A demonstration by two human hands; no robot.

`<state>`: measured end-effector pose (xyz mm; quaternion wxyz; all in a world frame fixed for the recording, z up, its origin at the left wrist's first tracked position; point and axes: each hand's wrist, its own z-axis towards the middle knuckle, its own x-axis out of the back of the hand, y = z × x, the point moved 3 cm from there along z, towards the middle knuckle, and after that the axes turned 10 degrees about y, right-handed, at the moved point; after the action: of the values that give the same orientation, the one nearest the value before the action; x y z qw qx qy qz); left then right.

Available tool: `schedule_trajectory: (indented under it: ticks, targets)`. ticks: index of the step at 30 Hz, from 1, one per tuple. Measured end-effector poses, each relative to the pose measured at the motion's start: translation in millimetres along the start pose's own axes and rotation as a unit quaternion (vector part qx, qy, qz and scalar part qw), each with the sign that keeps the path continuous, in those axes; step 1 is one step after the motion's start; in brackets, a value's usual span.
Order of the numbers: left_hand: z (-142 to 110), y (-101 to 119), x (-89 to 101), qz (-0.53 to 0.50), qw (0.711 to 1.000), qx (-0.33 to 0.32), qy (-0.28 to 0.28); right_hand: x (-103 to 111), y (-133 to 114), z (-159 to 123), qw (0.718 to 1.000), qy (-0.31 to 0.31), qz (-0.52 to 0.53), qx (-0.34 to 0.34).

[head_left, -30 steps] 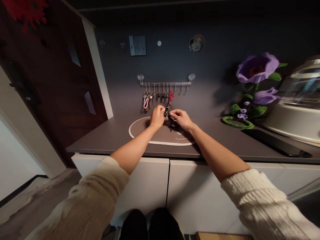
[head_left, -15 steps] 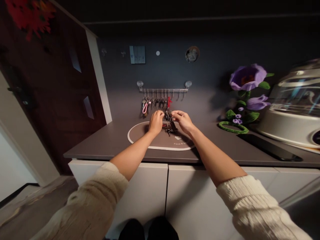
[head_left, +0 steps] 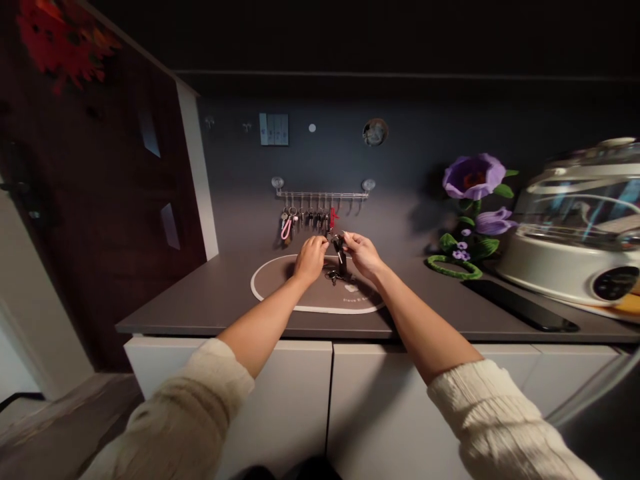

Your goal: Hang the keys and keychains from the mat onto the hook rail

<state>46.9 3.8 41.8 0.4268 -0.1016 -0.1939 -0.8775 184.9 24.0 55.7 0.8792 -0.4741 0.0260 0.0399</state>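
Both my hands meet over an oval grey mat (head_left: 280, 301) with a white rim on the dark countertop. My left hand (head_left: 310, 259) and my right hand (head_left: 363, 255) each pinch a bunch of dark keys (head_left: 339, 253) held between them, just above the mat. More keys (head_left: 331, 275) lie on the mat under the hands. Behind them a wall rail with hooks (head_left: 323, 195) carries several hanging key sets, one with a pink strap (head_left: 285, 228) and one with a red tag (head_left: 333, 216).
A dark wooden door (head_left: 85, 200) stands at the left. A knitted purple flower (head_left: 473, 179) with a green ring base sits to the right, then a black slab (head_left: 520, 307) and a white appliance with a clear lid (head_left: 575, 227). White cabinet doors (head_left: 330, 400) are below the counter.
The view has tilted up slightly, so everything sits lower in the picture. My hands have stayed together on the key bunch, raising it a little toward the rail.
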Motion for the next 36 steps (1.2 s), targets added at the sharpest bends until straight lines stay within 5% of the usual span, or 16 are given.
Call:
schedule_trajectory:
  ticks: [9,22,29,36]
  targets:
    - [-3,-3,-2.9,0.027,1.0,-0.002,-0.014,17,-14,18,1.0,0.017,-0.001,0.015]
    - [-6,-6,-9.5,0.026,1.0,-0.001,-0.016,22,-38,36,0.996,0.016,0.072,-0.048]
    - [-8,-7,-12.8,0.024,1.0,-0.011,-0.011,28,-23,51,0.992,0.102,0.076,-0.013]
    - [-8,-8,-12.9,0.021,1.0,-0.001,-0.016,37,-7,72,0.967,0.231,-0.083,0.074]
